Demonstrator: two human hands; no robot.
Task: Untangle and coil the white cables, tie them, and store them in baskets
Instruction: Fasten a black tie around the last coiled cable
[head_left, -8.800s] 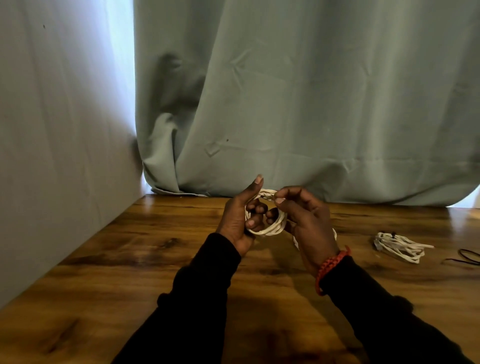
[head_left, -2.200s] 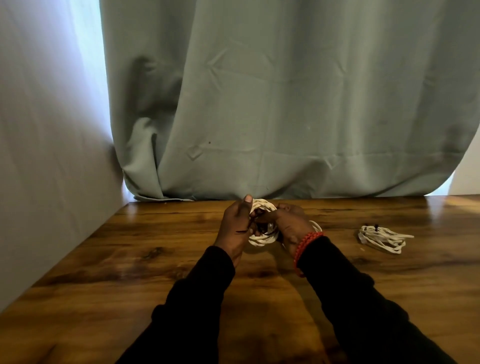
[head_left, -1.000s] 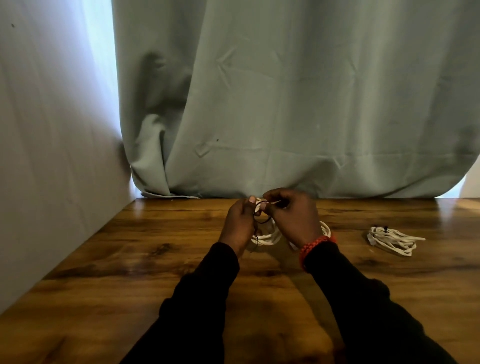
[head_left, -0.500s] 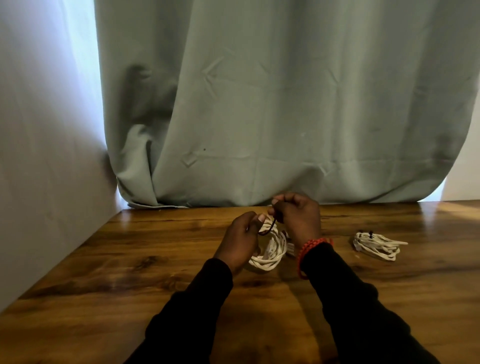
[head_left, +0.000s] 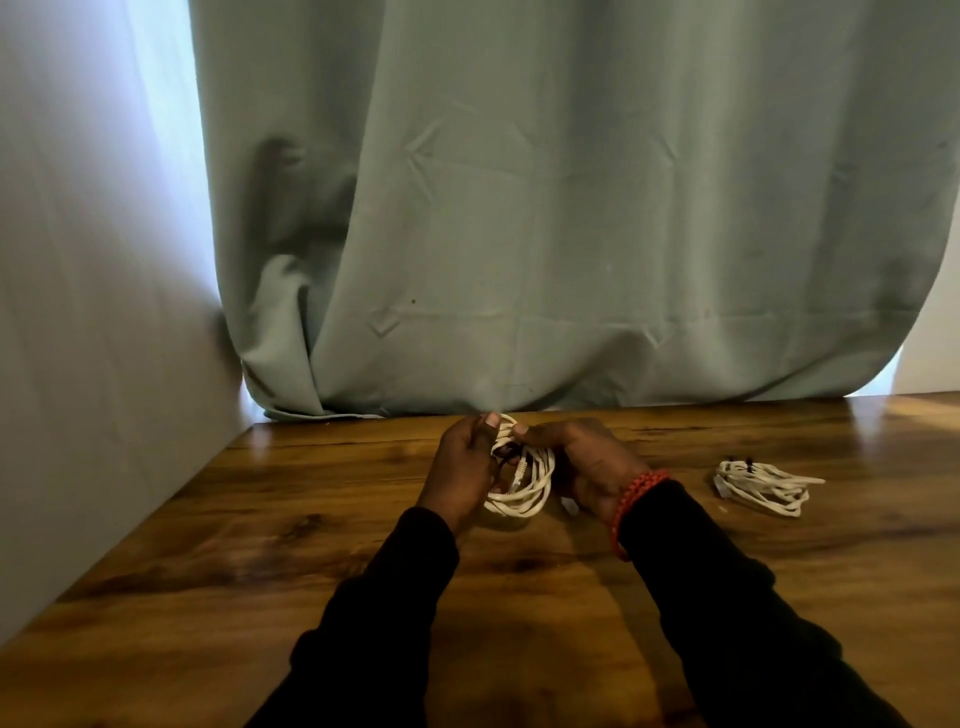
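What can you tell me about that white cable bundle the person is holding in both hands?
The white cable coil is a thin, plastic-looking cord wound into several round loops, held roughly upright just above the wooden table. The left hand grips its left side and the right hand holds its right side, thumbs meeting at the top. A pale connector end lies across the loops near the middle. A thin dark tie shows at the upper left between the fingers; whether it is fastened cannot be told.
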